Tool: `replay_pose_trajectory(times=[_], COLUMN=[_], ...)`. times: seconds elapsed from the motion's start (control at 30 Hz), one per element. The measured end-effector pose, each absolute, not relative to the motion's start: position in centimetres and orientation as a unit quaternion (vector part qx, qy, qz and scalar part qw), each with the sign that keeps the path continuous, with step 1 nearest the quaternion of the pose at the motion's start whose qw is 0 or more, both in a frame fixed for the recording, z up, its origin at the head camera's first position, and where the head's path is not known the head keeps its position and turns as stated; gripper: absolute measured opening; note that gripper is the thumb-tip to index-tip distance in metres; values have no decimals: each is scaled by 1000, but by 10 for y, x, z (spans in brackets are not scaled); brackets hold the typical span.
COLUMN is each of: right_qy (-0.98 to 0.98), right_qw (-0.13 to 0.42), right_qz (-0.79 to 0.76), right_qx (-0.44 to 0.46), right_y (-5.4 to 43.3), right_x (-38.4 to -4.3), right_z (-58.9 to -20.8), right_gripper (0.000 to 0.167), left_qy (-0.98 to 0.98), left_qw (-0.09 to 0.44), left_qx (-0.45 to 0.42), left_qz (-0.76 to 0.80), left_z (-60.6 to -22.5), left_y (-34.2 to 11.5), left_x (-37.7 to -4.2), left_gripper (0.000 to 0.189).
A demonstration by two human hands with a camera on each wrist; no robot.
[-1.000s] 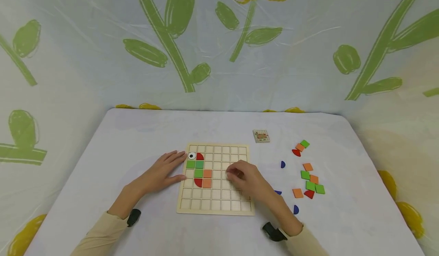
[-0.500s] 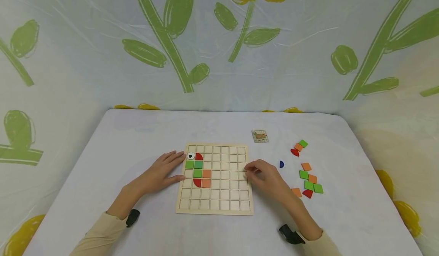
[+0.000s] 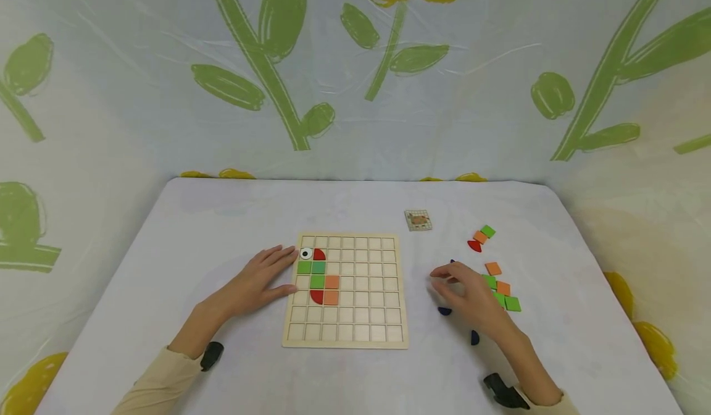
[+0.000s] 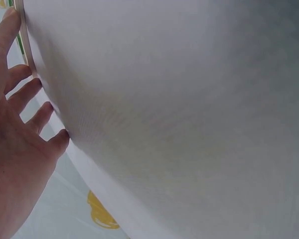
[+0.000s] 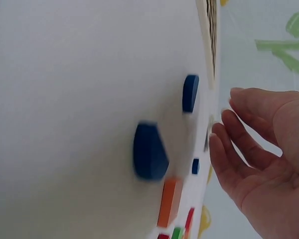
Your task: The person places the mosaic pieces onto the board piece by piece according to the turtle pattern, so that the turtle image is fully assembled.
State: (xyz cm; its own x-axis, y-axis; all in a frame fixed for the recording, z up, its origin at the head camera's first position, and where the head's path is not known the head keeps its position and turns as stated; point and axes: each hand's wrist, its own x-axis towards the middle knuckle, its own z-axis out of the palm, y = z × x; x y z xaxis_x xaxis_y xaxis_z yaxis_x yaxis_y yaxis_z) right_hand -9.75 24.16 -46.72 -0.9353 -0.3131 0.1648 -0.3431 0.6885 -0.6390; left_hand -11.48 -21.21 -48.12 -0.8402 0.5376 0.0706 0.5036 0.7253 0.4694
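Note:
My left hand [image 3: 260, 285] lies flat with spread fingers, its fingertips and thumb at the left edge of the wooden grid board [image 3: 344, 344]. On the board's left side sit a round eye tile [image 3: 305, 254], two red quarter-round tiles, green squares and two orange squares [image 3: 331, 297]. To the right of the board, over the table, hovers my right hand [image 3: 472, 297], fingers loosely bent and nothing seen between them. Below it lie blue half-round tiles [image 3: 444, 310]. The right wrist view shows three blue tiles [image 5: 149, 152] beside that hand.
A small picture card [image 3: 418, 220] lies beyond the board's upper right corner. Loose green, orange and red tiles [image 3: 492, 268] are scattered at the right, partly hidden by my right hand. A patterned cloth [image 3: 355, 125] hangs behind the table.
My right hand has moved right, from above the board to over the blue tiles beside it. My left hand and the tiles on the board stay put.

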Motion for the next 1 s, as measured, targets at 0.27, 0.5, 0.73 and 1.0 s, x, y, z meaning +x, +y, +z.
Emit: replay_pose_trajectory(times=[0.27, 0.5, 0.73, 1.0], right_qy=[-919, -916, -918, -918], right_qw=[26, 52, 46, 10], right_qz=[349, 338, 336, 337], right_qx=[180, 207, 206, 209], right_y=[268, 290, 304, 312], right_x=[-87, -77, -69, -67], right_z=[-465, -467, -470, -468], right_gripper=[22, 28, 28, 27], left_qy=[933, 932, 933, 931], left_qw=[58, 57, 56, 58], left_qx=[264, 267, 265, 264], left_qz=[236, 238, 238, 244], left_z=[-484, -484, -482, -483], left_y=[-212, -211, -211, -210], left_x=[-116, -117, -116, -115], left_gripper=[76, 75, 75, 75])
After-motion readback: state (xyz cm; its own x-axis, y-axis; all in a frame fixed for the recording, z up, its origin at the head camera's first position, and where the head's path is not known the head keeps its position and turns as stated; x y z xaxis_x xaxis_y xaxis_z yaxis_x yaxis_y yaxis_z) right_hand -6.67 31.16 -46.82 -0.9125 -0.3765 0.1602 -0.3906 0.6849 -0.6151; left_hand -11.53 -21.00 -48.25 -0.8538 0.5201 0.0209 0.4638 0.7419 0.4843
